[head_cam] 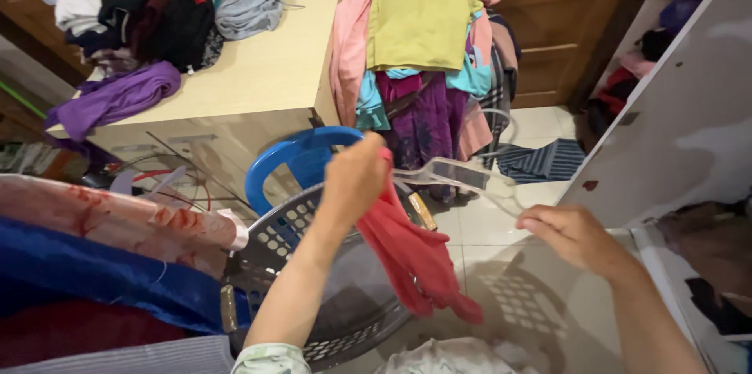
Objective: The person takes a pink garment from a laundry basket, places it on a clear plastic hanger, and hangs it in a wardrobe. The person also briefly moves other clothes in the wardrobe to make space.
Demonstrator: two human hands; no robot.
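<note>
From up here I see a pale, smooth-topped cabinet [266, 68] heaped with crumpled dark and purple clothes [149, 21]; beside it a rack of draped fabrics [423, 45], a flat yellow-green sheet on top; below, a grey perforated plastic laundry basket [313, 280] with a blue handle; my left hand [356, 178] pinches a soft, limp red garment [411, 252] that dangles over the basket; my right hand [568, 237], fingers curled closed, grips one end of a clear plastic hanger [462, 177] whose other end meets the garment.
</note>
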